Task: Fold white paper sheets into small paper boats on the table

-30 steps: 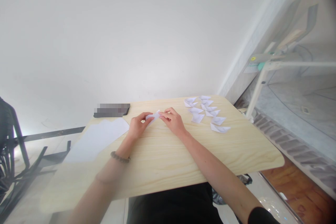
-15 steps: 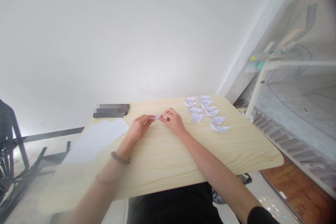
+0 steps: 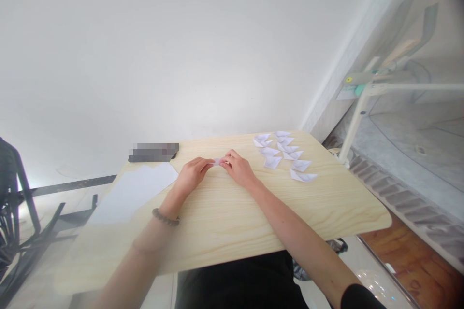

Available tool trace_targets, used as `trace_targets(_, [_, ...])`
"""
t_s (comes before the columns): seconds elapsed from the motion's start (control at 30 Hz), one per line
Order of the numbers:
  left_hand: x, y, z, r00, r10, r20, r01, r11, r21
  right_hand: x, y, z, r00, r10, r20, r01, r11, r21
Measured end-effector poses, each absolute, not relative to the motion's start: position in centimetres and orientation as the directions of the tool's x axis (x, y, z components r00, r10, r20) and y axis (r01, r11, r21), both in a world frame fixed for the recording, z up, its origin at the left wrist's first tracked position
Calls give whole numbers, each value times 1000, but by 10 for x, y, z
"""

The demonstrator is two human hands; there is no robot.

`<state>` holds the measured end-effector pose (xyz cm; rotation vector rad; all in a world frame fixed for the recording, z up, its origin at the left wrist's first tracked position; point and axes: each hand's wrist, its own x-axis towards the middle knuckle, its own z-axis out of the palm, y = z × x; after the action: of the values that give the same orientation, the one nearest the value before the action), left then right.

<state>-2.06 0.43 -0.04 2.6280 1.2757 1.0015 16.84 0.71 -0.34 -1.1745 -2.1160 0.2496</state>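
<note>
A small piece of folded white paper [image 3: 217, 161] is pinched between my two hands over the middle of the table. My left hand [image 3: 193, 174] grips its left end with thumb and forefinger, and a beaded bracelet circles that wrist. On the paper's right end, my right hand [image 3: 236, 166] has its thumb and fingers closed. The fingers hide much of the paper, so its exact shape cannot be made out. To the right of my right hand stand several folded paper boats [image 3: 272, 162] in loose rows.
White paper sheets [image 3: 134, 193] lie overlapping at the table's left. Behind them is a dark, pixelated flat object [image 3: 154, 152]. The wooden table [image 3: 224, 231] meets a white wall at the back. A black chair [image 3: 14, 188] is at left, a white metal frame [image 3: 357, 123] at right.
The fingers of my right hand have shifted slightly on the folded paper, drawing a little closer together. My left hand stays nearly still, and the boats and sheets have not moved.
</note>
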Motion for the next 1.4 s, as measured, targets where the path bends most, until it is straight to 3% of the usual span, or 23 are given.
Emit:
trace_targets(0.27, [-18, 3, 4, 415, 731, 541, 654, -654, 381, 168, 12, -8, -233, 796, 559, 555, 581, -595])
trace_targets(0.77, [-18, 3, 4, 360, 718, 595, 642, -654, 400, 167, 17, -12, -178, 826, 535, 349, 561, -751])
trace_targets(1.13, [-19, 2, 5, 338, 757, 559, 629, -624, 464, 171, 15, -8, -214, 817, 536, 373, 575, -728])
trace_targets(1.4, [-17, 1, 7, 331, 762, 556, 624, -619, 477, 169, 17, -12, -174, 855, 489, 321, 519, -792])
